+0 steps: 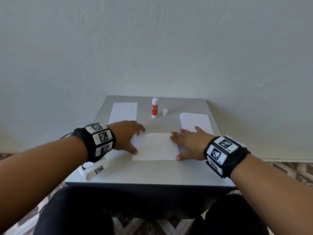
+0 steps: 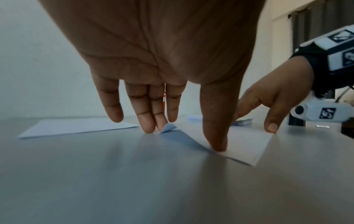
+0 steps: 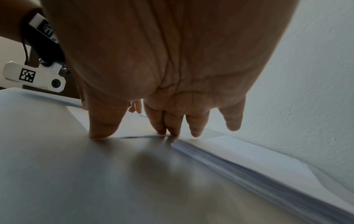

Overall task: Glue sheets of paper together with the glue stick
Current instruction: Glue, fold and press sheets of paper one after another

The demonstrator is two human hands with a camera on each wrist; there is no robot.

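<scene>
Table [image 1: 152,173]: hands hide sheet [image 1: 155,146] edges.

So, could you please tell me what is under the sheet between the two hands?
The sheet lies on the grey table. The left hand has its far corner curled up; whether a second sheet lies beneath cannot be told.

Left hand and right hand pressing a sheet of paper on the grey table

The left hand [image 2: 159,63] sets its thumb on the near edge of the sheet [image 2: 247,142] and its fingertips [image 2: 147,128] at the sheet's far corner, which curls upward. The right hand [image 2: 275,98] touches the sheet's far side. Left of the sheet another paper [image 2: 76,126] lies flat on the table [image 2: 134,181]; behind it is a small paper stack [image 2: 194,118].
</scene>
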